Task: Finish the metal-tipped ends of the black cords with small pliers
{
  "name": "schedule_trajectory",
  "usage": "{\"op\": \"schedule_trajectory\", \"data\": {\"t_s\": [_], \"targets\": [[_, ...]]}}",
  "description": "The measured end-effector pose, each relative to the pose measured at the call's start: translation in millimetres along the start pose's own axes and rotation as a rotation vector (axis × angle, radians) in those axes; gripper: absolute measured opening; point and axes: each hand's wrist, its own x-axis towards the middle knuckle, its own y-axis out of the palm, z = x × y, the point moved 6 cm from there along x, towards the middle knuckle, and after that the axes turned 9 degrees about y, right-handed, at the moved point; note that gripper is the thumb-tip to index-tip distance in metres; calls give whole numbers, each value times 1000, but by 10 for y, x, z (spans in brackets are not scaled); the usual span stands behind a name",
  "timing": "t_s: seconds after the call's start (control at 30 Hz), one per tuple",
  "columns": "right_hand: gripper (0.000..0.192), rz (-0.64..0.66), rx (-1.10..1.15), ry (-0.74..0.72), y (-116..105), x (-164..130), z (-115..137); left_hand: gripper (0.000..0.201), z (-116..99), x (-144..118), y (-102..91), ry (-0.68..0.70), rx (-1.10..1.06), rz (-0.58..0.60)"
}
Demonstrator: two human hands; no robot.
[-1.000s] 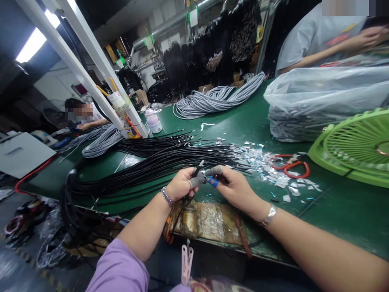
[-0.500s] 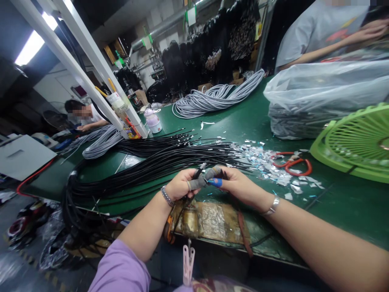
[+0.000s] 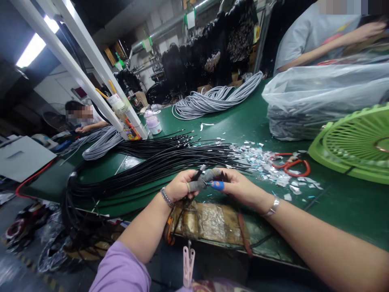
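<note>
Black cable end [image 3: 201, 169] at frame centre, pinched betw. both hands just above the near table edge; its tip pokes up toward 12 o'clock from the left hand [image 3: 180, 186], which is closed around it, thumb in a grey finger cot. Right hand [image 3: 238, 187] meets it from 3 o'clock, fingers narrow, grey cot on one digit and blue cot [image 3: 218, 185] on another, pressed to the cable end; whether a scrap is held betw. them cannot be told. Change vs. 1 s ago: hands sit in nearly the same spot, right wrist a little lower and blue cot drawn slightly toward 3 o'clock, i.e. a small pulling/stripping motion on the same end, judged mid-step, not finished. Cable trails toward 7 o'clock under the left hand and over the edge. Outward: black cable bundle [image 3: 146, 166] fans from 9 to 12 o'clock of the hands, close behind them; foil scraps [image 3: 267, 166] at 2 o'clock; red-handled scissors [image 3: 291, 164] among them. Green fan guard [image 3: 355, 142] at 3 o'clock, plastic bag [image 3: 319, 97] beyond it. Grey cable coil [image 3: 215, 97] at 12 o'clock, far. Green table [image 3: 349, 211] carries all. Co-worker's arm [image 3: 328, 44] at 1 o'clock, another person [image 3: 88, 117] at 10 o'clock, both well apart. Bundle crowds the hands' far side.
</note>
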Motion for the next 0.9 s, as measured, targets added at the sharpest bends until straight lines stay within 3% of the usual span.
{"op": "schedule_trajectory", "data": {"t_s": [0.17, 0.43, 0.73, 0.9], "targets": [[31, -33, 22, 49, 23, -3, -43, 52, 37, 2, 12, -38, -46, 50], [27, -91, 353, 289, 154, 51, -179, 53, 161, 42, -8, -100, -159, 102], [43, -97, 381, 261, 165, 44, -144, 58, 96, 51, -72, -59, -199, -6], [47, -79, 340, 251, 170, 54, -147, 57, 132, 43, -47, -92, -159, 28]]}}
